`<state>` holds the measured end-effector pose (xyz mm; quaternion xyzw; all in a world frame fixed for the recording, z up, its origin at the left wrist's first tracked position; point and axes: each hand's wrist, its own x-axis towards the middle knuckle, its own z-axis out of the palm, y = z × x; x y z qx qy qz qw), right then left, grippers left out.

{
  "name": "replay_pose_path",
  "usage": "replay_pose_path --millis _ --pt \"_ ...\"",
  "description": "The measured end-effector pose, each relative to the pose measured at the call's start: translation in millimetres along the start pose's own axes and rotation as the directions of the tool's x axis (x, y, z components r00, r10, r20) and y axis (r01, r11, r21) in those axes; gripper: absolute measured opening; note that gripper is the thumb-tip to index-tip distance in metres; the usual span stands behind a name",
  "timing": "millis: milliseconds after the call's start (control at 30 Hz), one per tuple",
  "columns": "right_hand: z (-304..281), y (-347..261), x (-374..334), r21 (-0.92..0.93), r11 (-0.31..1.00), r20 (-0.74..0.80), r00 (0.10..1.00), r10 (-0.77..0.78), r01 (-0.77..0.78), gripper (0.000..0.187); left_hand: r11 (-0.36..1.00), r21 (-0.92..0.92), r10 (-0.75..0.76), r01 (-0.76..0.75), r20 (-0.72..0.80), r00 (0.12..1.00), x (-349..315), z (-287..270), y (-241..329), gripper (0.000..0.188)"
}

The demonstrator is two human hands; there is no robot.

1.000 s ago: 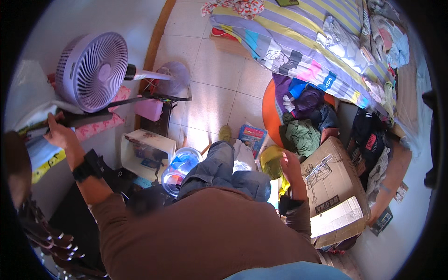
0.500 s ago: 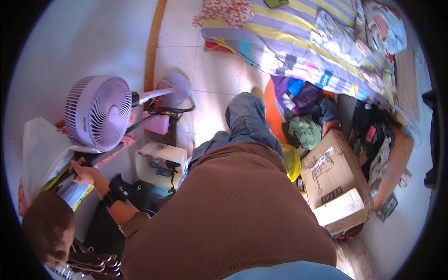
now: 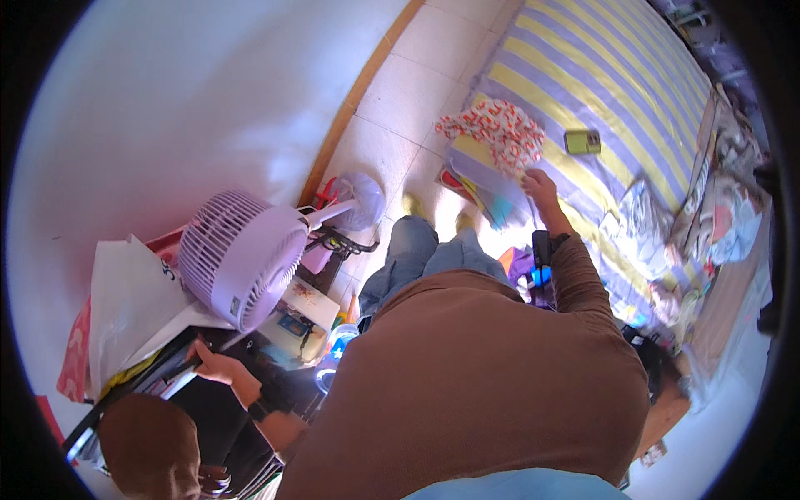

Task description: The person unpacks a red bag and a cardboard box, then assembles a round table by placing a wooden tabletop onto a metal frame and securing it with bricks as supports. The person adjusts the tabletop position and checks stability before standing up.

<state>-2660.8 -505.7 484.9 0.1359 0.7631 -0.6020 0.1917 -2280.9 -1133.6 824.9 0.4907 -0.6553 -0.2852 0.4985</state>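
My left hand point(image 3: 218, 364) rests at the edge of a dark surface point(image 3: 187, 354) beside the purple desk fan point(image 3: 250, 258), with a finger stretched out and others partly hidden. A white bag point(image 3: 129, 292) stands next to it. My right hand point(image 3: 543, 187), fingers loosely apart, reaches over the near edge of the bed. Its fingertips come up to the lower end of a white cloth with a red pattern point(image 3: 500, 129); whether they touch it cannot be made out. A green phone point(image 3: 582, 142) lies on the striped sheet to the right.
The bed point(image 3: 617, 75) fills the far right, with crumpled clothes point(image 3: 646, 221) on it. A second small fan-like round thing point(image 3: 358, 200) stands by the wall. Near my left hand are a white box point(image 3: 308, 308) and a brown rounded cover point(image 3: 150, 442). Tiled floor point(image 3: 400, 108) runs between wall and bed.
My view has turned and moved toward the bed. My right hand, out of sight before, now reaches to the patterned cloth. My left hand remains by the fan.
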Motion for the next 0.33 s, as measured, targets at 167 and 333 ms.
replay_pose_path --millis 167,333 --pt "121.5 -96.2 42.2 -0.331 0.912 0.461 0.885 -0.067 0.241 0.03 0.956 0.238 0.184 -0.17 -0.038 0.982 1.0 -1.2 -17.2 0.014" --pt "166.4 -130.1 53.0 -0.561 0.698 0.73 0.664 0.163 0.445 0.03 0.968 0.229 0.131 -0.099 -0.129 0.983 -1.9 15.2 -18.8 0.024"
